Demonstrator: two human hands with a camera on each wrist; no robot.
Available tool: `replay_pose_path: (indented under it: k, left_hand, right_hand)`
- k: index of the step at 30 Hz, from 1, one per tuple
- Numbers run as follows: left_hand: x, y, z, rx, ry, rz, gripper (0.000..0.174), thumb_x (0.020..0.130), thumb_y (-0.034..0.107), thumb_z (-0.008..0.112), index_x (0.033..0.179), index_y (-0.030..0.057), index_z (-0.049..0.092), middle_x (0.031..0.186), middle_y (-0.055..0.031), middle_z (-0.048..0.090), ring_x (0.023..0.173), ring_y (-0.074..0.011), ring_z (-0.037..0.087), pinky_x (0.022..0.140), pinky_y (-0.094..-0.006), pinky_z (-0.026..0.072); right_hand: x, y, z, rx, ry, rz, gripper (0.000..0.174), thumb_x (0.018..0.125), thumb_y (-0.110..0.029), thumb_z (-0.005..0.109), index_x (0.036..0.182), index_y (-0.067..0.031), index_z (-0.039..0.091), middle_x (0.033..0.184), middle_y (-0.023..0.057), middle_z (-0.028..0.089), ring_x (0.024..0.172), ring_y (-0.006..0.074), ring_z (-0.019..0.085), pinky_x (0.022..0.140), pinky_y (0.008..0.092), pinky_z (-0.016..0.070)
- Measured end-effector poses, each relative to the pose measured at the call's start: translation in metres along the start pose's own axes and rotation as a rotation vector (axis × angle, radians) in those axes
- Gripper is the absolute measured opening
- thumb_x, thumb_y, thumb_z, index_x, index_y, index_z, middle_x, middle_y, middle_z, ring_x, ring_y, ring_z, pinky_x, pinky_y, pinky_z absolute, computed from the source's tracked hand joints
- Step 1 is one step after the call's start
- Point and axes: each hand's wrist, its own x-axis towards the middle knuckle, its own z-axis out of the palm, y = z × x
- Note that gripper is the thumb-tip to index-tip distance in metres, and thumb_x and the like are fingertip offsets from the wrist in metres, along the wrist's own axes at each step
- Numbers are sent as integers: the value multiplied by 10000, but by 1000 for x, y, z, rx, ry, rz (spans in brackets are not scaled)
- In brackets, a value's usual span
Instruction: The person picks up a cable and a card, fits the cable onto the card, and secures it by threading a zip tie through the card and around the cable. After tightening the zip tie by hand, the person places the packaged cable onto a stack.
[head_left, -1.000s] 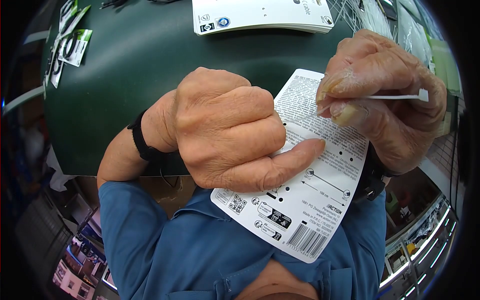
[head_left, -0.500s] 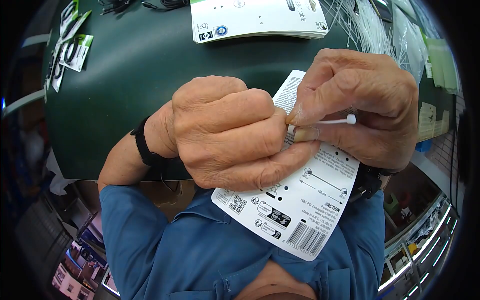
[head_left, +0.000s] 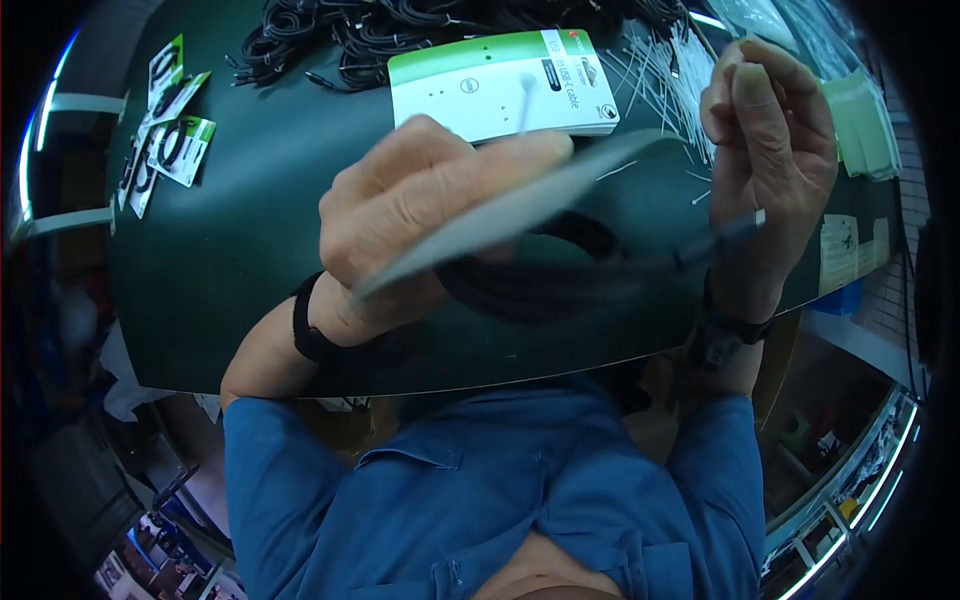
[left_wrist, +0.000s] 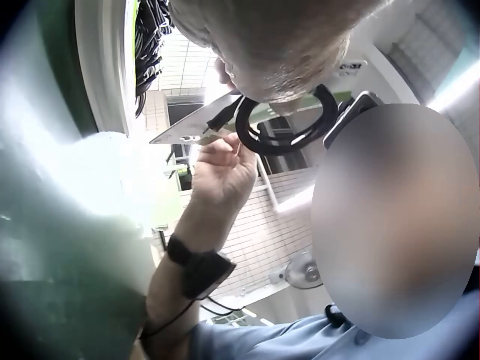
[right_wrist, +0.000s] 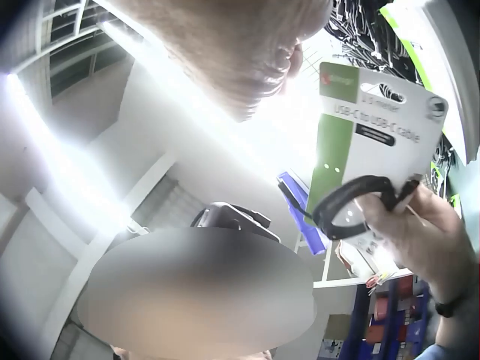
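Note:
My left hand (head_left: 420,205) holds a packaging card (head_left: 570,185), tilted nearly edge-on and blurred in the head view. Beneath the card hangs a coiled black cable (head_left: 540,290), its plug (head_left: 758,217) sticking out to the right. The right wrist view shows the card's printed front, marked as a USB-C to USB-C cable, with the coil against it and the thumb over the coil. A blurred white cable tie (head_left: 526,95) stands up beyond the left fingers. Apart from the card, at the right, my right hand (head_left: 770,140) is raised with loosely bent fingers and nothing visible in it.
A stack of cards (head_left: 500,90) lies at the far middle of the green table (head_left: 250,290). Behind it are bundled black cables (head_left: 400,35); loose white cable ties (head_left: 685,85) lie to its right. Several packed cables (head_left: 183,150) are at the left.
Both hands were together at a white cable tie over the card's printed back. Now the right hand has moved away up and right, and the left has tipped the card, exposing the coil.

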Motion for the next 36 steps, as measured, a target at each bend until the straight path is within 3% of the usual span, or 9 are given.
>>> replay_pose_path:
  k: [2, 5, 8, 16, 20, 24, 29, 33, 36]
  left_hand:
    - [-3, -10, 2, 216, 39, 35, 335, 827, 115, 788, 1148, 27, 744, 822, -45, 644, 665, -111, 634, 543, -255, 510]
    - [10, -14, 5, 633, 125, 78, 280, 885, 107, 763, 1148, 25, 718, 843, -34, 653, 667, -90, 631, 528, -256, 503]
    - [43, -4, 18, -599, 494, -542, 174, 948, 98, 692, 1108, 33, 668, 880, -16, 665, 672, -69, 623, 504, -243, 479]
    - [61, 1, 46, -885, 562, -550, 124, 968, 126, 683, 1051, 46, 639, 895, -7, 664, 664, -66, 611, 494, -218, 466]
    - [61, -7, 57, -847, 580, -472, 148, 966, 126, 692, 1069, 46, 622, 897, -7, 660, 672, -60, 608, 501, -219, 475]
    - [59, -5, 67, -840, 625, -508, 171, 964, 109, 696, 1092, 42, 604, 910, -9, 658, 685, -56, 606, 504, -215, 476]
    - [57, -11, 69, -853, 594, -531, 188, 961, 93, 698, 1109, 37, 596, 930, -14, 656, 687, -60, 605, 496, -210, 474]
    - [63, -15, 74, -838, 693, -361, 188, 964, 88, 693, 1113, 29, 595, 941, -19, 656, 720, -68, 615, 540, -213, 495]
    - [58, -10, 63, -921, 593, -505, 187, 960, 74, 684, 1118, 22, 601, 959, -24, 664, 766, -76, 624, 611, -226, 521]
  right_hand:
    - [2, 1, 1, 80, 203, -81, 303, 860, 19, 783, 1139, 31, 665, 899, 107, 728, 761, 145, 695, 658, 246, 560]
    - [-6, 4, 17, -207, 102, -298, 262, 869, 40, 768, 1113, 35, 673, 918, 124, 724, 775, 161, 682, 634, 238, 539]
    - [-7, 4, 39, -478, -165, -509, 319, 797, 108, 774, 1083, -18, 707, 930, 119, 700, 738, 184, 625, 578, 265, 486]
    - [-10, 9, 51, -961, -164, -674, 401, 638, 55, 861, 1004, -86, 778, 918, 41, 701, 720, 216, 595, 567, 309, 465]
    - [-6, 21, 44, -1040, -95, -746, 329, 635, -90, 776, 964, -101, 775, 859, -6, 677, 710, 175, 581, 564, 295, 453]
    - [-10, 18, 48, -1038, -105, -662, 350, 635, 24, 876, 954, -68, 764, 857, 33, 675, 693, 216, 598, 562, 315, 461]
    - [-10, 26, 48, -1035, -123, -649, 313, 664, 44, 857, 942, -45, 745, 872, 49, 675, 672, 219, 598, 561, 319, 467]
    - [-11, 25, 48, -943, -182, -696, 281, 702, 65, 828, 949, -32, 735, 900, 69, 681, 674, 223, 618, 563, 324, 484]
    - [-17, 30, 50, -810, -173, -691, 273, 725, 79, 809, 959, -35, 727, 925, 87, 685, 693, 226, 647, 583, 328, 515]
